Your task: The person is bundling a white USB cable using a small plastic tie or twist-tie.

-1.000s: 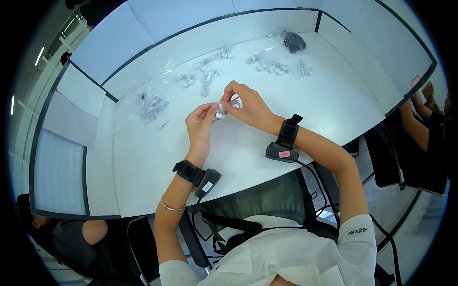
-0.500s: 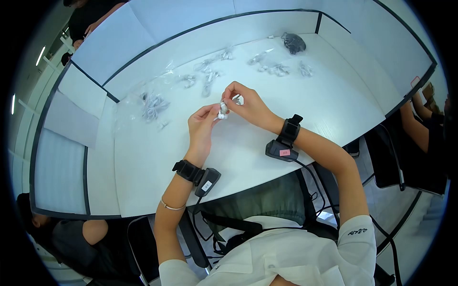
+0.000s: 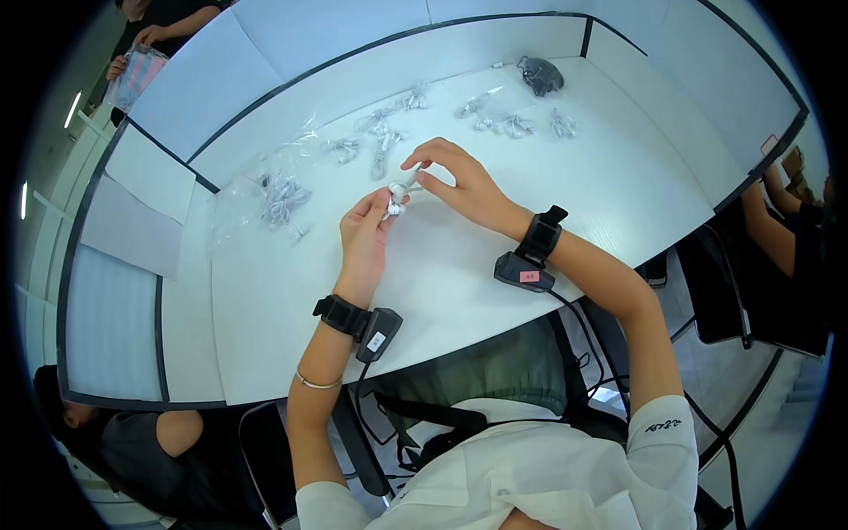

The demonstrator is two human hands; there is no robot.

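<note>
My left hand (image 3: pixel 364 231) pinches a small bundle of white wired earphones (image 3: pixel 397 200) between thumb and fingertips, above the white table. The earbuds and part of the cord stick out past the fingertips. Just to the right, my right hand (image 3: pixel 461 184) has its thumb and forefinger apart, close around the upper end of the bundle; whether they touch it is hard to see. Beyond my hands, several coiled white earphone cables (image 3: pixel 382 150) lie on the table.
A larger heap of white cables (image 3: pixel 284 200) lies at the left beside crumpled clear plastic bags (image 3: pixel 240 212). More bagged cables (image 3: pixel 515 126) and a dark mesh pouch (image 3: pixel 541 77) lie at the back right. White partitions (image 3: pixel 397 53) enclose the table (image 3: pixel 548 194). Other people are seated or standing nearby.
My right hand's pinch on the earphones has loosened, and its fingers have spread. My left hand has moved slightly left with the bundle. A person at upper left now holds a plastic packet.
</note>
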